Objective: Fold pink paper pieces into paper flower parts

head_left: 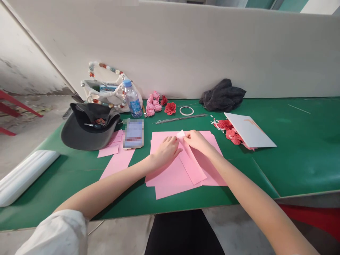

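A pink paper strip (pixel 195 164), flat and matte with straight cut edges, lies aslant at the centre of the frame, its upper end raised and showing a paler face. The right hand (pixel 196 141) pinches that end between thumb and forefinger; the left hand (pixel 167 151) touches it with bent fingers, thumb apart, and whether its grip closes on the paper I cannot tell. The hands partly hide the end.

Beneath spreads an uneven stack of pink sheets (pixel 162 175), too overlapped to count. Just above lie a bundle of thin wires (pixel 183 119) and one ring-shaped tape roll (pixel 186 114). Two ruffled red paper roses (pixel 170 108) sit beside a cluster of crinkled pink paper flowers (pixel 153 104).

Right of centre, one stiff white board (pixel 251 130) leans over more red flowers (pixel 233 136), covering some. Left of centre, one phone (pixel 133 134) overlaps a long pink piece (pixel 119 163), and one dark cap (pixel 85 131) rests against smaller pink scraps (pixel 108 151).

Behind stand one clear plastic bottle (pixel 132 101) and one bead-handled bag (pixel 106 94); crumpled black fabric (pixel 223 95) lies upper right of centre. A glossy white roll (pixel 26 173) lies at the left edge of the smooth green table (pixel 300 141).
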{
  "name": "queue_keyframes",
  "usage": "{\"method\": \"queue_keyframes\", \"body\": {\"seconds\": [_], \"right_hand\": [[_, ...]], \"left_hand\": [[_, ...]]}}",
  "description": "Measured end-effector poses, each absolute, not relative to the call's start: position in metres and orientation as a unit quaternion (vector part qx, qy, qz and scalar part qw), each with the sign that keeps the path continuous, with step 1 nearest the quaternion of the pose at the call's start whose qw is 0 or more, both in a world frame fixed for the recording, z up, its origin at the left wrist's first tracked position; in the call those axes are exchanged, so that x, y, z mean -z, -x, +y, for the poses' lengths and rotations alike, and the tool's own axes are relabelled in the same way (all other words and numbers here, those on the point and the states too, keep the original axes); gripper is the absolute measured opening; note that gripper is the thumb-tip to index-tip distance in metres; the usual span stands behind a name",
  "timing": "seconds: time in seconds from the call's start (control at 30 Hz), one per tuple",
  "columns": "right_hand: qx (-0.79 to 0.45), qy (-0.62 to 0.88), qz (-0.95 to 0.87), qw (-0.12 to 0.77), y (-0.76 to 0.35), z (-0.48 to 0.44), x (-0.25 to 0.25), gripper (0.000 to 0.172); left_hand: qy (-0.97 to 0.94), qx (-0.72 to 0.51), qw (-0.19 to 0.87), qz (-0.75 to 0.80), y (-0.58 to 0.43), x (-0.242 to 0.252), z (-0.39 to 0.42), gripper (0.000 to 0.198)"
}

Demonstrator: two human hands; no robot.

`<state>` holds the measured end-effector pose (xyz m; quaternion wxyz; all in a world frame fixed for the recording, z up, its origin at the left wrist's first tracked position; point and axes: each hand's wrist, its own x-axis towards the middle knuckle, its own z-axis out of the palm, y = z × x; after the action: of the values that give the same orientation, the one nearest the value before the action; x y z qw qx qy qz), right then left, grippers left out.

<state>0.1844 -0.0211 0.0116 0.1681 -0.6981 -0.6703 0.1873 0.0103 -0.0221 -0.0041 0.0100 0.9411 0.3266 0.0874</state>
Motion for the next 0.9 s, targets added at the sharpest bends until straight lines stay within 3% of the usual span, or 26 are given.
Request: {"method": "queue_keyframes", "body": {"seconds": [0.4, 0.53, 0.73, 0.9], "right_hand": [[-0.216, 0.702, -0.659, 0.162, -0.192, -0.040, -0.017, 0.040], [-0.206, 0.689, -0.674, 0.169, -0.185, -0.046, -0.017, 0.035], [-0.176, 0.704, -0.667, 0.169, -0.186, -0.044, -0.014, 0.029], [-0.208, 0.704, -0.652, 0.189, -0.192, -0.044, -0.014, 0.030]], "left_hand": [[-0.939, -0.091, -0.049, 0.328, -0.009, 0.014, -0.030, 0.048], [-0.934, -0.107, -0.075, 0.333, -0.011, 0.018, -0.030, 0.042], [-0.940, -0.067, -0.026, 0.332, -0.017, 0.011, -0.036, 0.034], [-0.935, -0.062, -0.045, 0.347, -0.017, 0.019, -0.044, 0.055]]}}
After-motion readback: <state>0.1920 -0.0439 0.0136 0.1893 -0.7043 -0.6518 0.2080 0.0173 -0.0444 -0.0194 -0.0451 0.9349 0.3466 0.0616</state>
